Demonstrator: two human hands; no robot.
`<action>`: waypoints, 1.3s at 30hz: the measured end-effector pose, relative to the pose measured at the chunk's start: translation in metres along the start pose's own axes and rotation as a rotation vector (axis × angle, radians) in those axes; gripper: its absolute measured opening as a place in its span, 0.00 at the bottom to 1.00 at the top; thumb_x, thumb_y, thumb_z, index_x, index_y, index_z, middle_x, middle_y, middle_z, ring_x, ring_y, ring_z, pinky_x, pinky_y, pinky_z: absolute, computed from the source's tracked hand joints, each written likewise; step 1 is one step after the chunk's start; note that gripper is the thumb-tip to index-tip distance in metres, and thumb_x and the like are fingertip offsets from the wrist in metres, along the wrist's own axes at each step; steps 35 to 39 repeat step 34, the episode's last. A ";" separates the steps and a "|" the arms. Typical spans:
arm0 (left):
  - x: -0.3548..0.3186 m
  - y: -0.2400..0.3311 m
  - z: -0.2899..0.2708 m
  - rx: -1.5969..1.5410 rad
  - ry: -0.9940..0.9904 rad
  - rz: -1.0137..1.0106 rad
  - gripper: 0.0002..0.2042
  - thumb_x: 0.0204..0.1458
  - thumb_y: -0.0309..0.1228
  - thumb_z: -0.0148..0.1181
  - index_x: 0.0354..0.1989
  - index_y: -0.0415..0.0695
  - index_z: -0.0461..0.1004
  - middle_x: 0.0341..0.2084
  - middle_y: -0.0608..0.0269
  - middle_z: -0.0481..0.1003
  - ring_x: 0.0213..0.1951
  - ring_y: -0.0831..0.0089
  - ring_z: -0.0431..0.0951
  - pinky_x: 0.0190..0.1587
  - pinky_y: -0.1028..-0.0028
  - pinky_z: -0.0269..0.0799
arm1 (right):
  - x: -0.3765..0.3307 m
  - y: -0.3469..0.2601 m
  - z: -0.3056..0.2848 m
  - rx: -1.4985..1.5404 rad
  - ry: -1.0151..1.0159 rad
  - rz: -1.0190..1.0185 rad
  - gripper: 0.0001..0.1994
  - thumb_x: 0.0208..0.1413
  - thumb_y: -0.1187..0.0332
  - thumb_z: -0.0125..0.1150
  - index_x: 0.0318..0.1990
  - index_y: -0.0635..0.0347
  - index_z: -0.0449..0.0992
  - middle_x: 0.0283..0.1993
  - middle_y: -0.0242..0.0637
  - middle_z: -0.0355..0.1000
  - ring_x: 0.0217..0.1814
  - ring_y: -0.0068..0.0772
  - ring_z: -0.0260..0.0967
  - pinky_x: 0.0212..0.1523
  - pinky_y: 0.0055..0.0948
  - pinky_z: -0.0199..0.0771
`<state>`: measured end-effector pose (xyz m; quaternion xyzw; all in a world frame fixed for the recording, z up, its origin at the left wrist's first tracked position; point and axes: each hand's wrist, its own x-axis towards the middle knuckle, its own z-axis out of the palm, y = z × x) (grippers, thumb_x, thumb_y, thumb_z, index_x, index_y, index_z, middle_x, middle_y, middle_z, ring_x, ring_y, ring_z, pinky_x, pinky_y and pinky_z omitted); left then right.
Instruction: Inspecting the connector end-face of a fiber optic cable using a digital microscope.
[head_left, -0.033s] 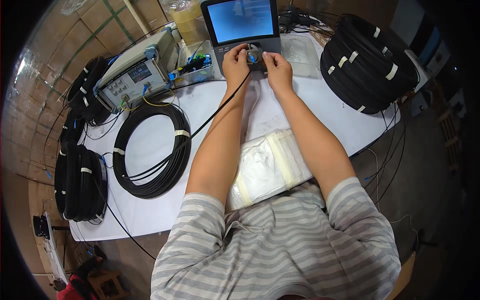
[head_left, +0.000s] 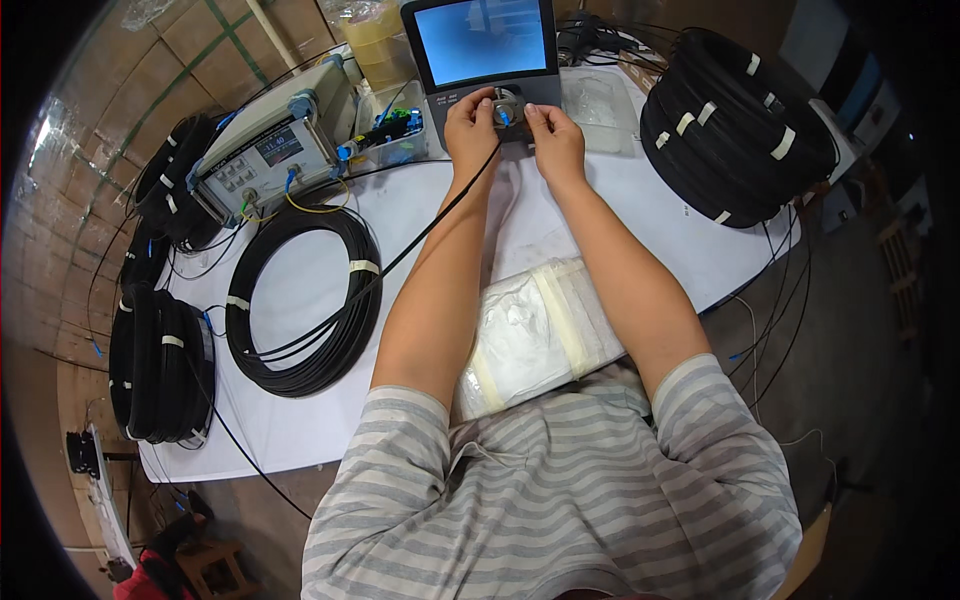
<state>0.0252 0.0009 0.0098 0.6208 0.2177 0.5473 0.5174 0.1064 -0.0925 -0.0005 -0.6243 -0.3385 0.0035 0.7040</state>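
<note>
- Blue-tipped cable connector (head_left: 504,117) sits at the round port (head_left: 507,105) below the screen of the grey test unit (head_left: 485,50), far table edge; seated or not, can't tell.
- Black cable (head_left: 420,235) trails back to 1 loose coil (head_left: 300,300); looks mid-hookup.
- Left hand (head_left: 470,125) pinches the connector; right hand (head_left: 552,135) fingers closed beside the port, both arms stretched forward.

The hands (head_left: 515,125) hide the cable end at the round port (head_left: 506,106); its connector is too small to tell.
</note>
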 end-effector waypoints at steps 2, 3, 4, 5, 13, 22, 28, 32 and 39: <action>0.000 -0.001 0.001 0.019 0.002 0.019 0.10 0.61 0.30 0.56 0.45 0.43 0.82 0.43 0.54 0.75 0.44 0.64 0.77 0.48 0.69 0.72 | 0.001 0.002 0.000 0.012 -0.005 0.024 0.16 0.63 0.57 0.63 0.40 0.64 0.81 0.29 0.34 0.78 0.31 0.24 0.71 0.35 0.27 0.72; 0.000 -0.001 0.001 0.002 0.002 0.016 0.10 0.61 0.30 0.56 0.45 0.43 0.82 0.43 0.54 0.75 0.43 0.64 0.77 0.49 0.69 0.72 | 0.001 0.003 0.000 0.034 -0.003 0.017 0.16 0.63 0.57 0.63 0.39 0.64 0.81 0.29 0.34 0.77 0.31 0.24 0.71 0.35 0.27 0.72; 0.000 -0.002 0.000 -0.014 0.002 0.014 0.10 0.61 0.30 0.57 0.45 0.43 0.82 0.43 0.54 0.75 0.43 0.64 0.77 0.49 0.69 0.72 | 0.001 0.004 0.002 0.056 -0.002 0.009 0.16 0.63 0.57 0.63 0.39 0.64 0.81 0.29 0.33 0.77 0.31 0.23 0.71 0.35 0.26 0.72; 0.001 -0.003 -0.001 -0.013 0.003 0.015 0.10 0.61 0.30 0.57 0.45 0.43 0.82 0.43 0.54 0.75 0.43 0.64 0.77 0.49 0.69 0.72 | 0.001 0.005 0.003 0.057 -0.002 0.008 0.16 0.63 0.57 0.63 0.39 0.64 0.81 0.29 0.33 0.77 0.31 0.23 0.71 0.35 0.26 0.72; -0.005 0.006 0.004 0.054 0.041 -0.002 0.12 0.60 0.32 0.58 0.47 0.40 0.81 0.44 0.55 0.73 0.41 0.66 0.77 0.46 0.71 0.73 | -0.001 0.015 0.008 0.198 -0.132 0.046 0.16 0.64 0.59 0.62 0.50 0.62 0.76 0.32 0.31 0.77 0.31 0.18 0.69 0.34 0.22 0.70; -0.009 -0.001 0.002 0.065 0.111 0.057 0.14 0.60 0.36 0.59 0.46 0.38 0.80 0.42 0.54 0.75 0.41 0.66 0.77 0.46 0.70 0.73 | -0.008 0.001 0.000 0.106 -0.229 0.024 0.18 0.66 0.60 0.59 0.59 0.56 0.73 0.36 0.33 0.77 0.35 0.21 0.71 0.38 0.24 0.72; -0.007 -0.008 0.001 0.043 0.122 -0.035 0.15 0.60 0.38 0.60 0.43 0.36 0.78 0.39 0.54 0.76 0.40 0.65 0.77 0.46 0.67 0.73 | -0.003 0.006 0.000 0.113 -0.268 0.024 0.18 0.67 0.60 0.57 0.62 0.50 0.72 0.39 0.35 0.78 0.39 0.25 0.73 0.42 0.27 0.74; -0.010 -0.004 0.002 -0.018 0.094 -0.069 0.15 0.60 0.39 0.60 0.44 0.37 0.79 0.40 0.53 0.76 0.41 0.64 0.77 0.46 0.66 0.73 | -0.004 0.002 -0.001 0.185 -0.280 0.072 0.20 0.66 0.60 0.57 0.63 0.51 0.71 0.40 0.36 0.78 0.40 0.25 0.74 0.42 0.26 0.74; -0.008 -0.005 -0.001 0.017 0.069 -0.076 0.16 0.59 0.41 0.61 0.47 0.41 0.79 0.45 0.50 0.76 0.43 0.61 0.78 0.49 0.67 0.72 | -0.006 -0.002 -0.003 0.209 -0.310 0.136 0.21 0.66 0.59 0.58 0.64 0.54 0.69 0.41 0.37 0.78 0.42 0.24 0.75 0.44 0.25 0.73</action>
